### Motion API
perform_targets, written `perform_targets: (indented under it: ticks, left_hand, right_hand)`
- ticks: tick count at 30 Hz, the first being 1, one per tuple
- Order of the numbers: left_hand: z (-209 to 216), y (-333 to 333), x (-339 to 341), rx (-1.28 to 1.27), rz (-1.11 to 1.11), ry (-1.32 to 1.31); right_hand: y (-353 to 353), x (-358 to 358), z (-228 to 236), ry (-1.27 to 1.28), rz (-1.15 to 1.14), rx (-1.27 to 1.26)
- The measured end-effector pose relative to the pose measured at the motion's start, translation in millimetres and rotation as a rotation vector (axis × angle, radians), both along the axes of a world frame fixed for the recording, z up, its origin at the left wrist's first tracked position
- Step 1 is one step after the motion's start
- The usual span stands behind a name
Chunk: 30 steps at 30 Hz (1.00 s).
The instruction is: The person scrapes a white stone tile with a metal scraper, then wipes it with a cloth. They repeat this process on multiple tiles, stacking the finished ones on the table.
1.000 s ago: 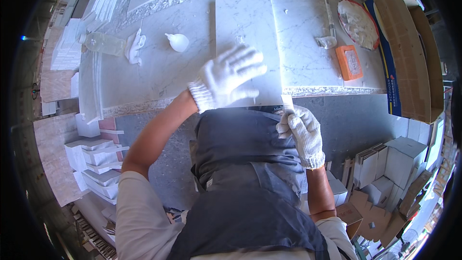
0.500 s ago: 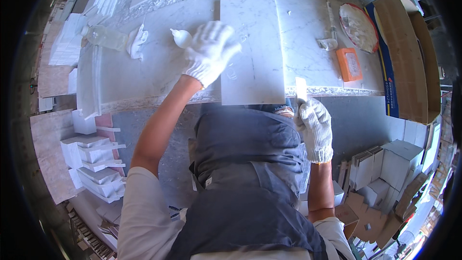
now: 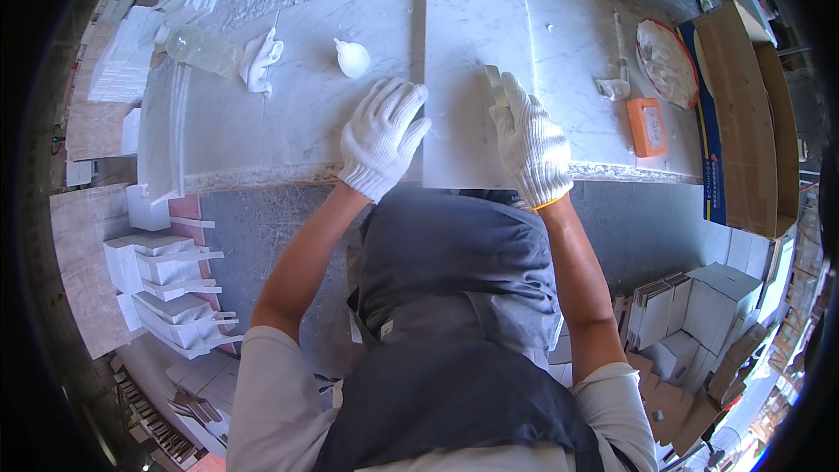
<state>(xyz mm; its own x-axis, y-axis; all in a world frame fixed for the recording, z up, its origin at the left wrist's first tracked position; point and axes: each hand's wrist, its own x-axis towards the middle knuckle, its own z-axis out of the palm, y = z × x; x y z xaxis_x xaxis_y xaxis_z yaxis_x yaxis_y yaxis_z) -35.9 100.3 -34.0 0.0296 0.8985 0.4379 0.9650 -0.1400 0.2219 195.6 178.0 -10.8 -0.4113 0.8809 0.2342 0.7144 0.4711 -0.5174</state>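
Note:
A smooth white marble-like slab (image 3: 459, 44) lies on the pale stone-topped table, its near end at the table's front edge. My right hand (image 3: 537, 149), in a white knit glove, rests over the slab's right side and grips a small flat scraper blade (image 3: 492, 79), whose tip sticks out past the fingers. Along the slab's left edge lies my gloved left hand (image 3: 377, 138), fingers stretched out and holding nothing, its thumb side by the edge. Just beyond it sits a white squeeze bulb (image 3: 353, 59) with a short nozzle.
A crumpled white cloth (image 3: 260, 63) and a clear bottle (image 3: 203, 48) lie at left. On the right are an orange block (image 3: 647, 128), a thin tool (image 3: 620, 48), a red-rimmed container of pale material (image 3: 669, 61) and a cardboard box (image 3: 738, 114). Stacked white pieces (image 3: 170, 253) stand lower left.
My right hand has come up from the table's front edge onto the slab with the scraper blade. My left hand has moved off the slab's surface, back to its left edge.

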Motion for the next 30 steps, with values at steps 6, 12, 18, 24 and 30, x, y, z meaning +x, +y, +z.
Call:
perform_targets:
  ticks: [6,12,18,24,30]
  left_hand:
    - [-5,-3,6,0.027,0.066,0.041]
    - [-2,-2,4,0.023,0.042,0.073]
    - [-3,-1,5,0.019,0.037,0.058]
    - [4,0,6,0.017,0.014,0.06]
    - [3,2,5,0.029,0.009,0.035]
  right_hand:
    - [-1,-14,1,0.017,0.008,-0.05]
    - [7,-25,4,-0.002,0.033,-0.094]
    - [7,-32,1,0.039,0.006,-0.092]
    - [15,-43,7,0.011,0.011,-0.138]
    - [12,-38,8,0.067,0.001,-0.229]
